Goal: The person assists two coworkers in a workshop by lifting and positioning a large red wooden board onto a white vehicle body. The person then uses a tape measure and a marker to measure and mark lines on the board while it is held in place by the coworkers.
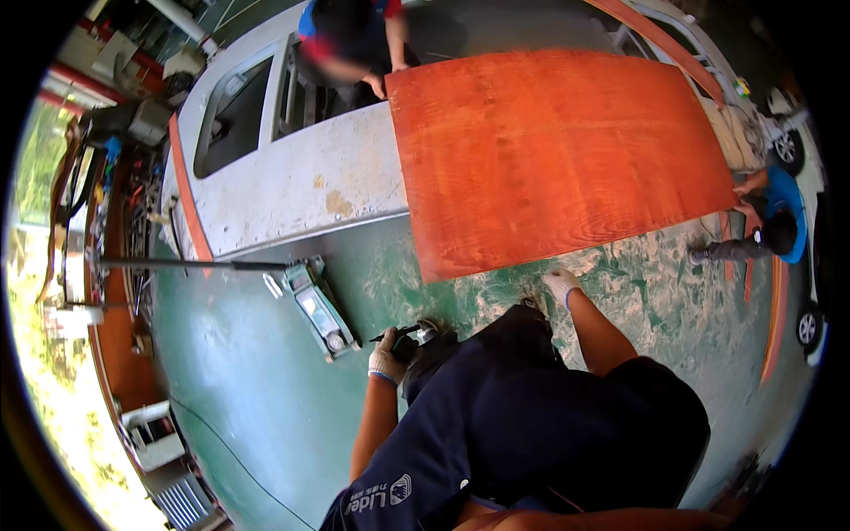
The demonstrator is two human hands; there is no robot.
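My left hand (387, 357), in a white knitted glove, is closed round a black hand-held power tool (406, 343) with a silver metal head; its exact kind is hard to make out. My right hand (561, 287), also gloved, is stretched forward with its fingers loosely apart and nothing visible in them. It is nearest to the lower edge of a large reddish-orange wooden board (558, 159), a little short of touching it. That board lies across a white metal frame (310, 186) with window-like openings.
A person (350, 40) grips the board's far left corner. Another person in blue (784, 212) crouches at its right end. A green floor jack (320, 310) with a long handle stands at left. Dust streaks the green floor (239, 372), where a cable (232, 450) runs. Wheeled vehicles stand far right.
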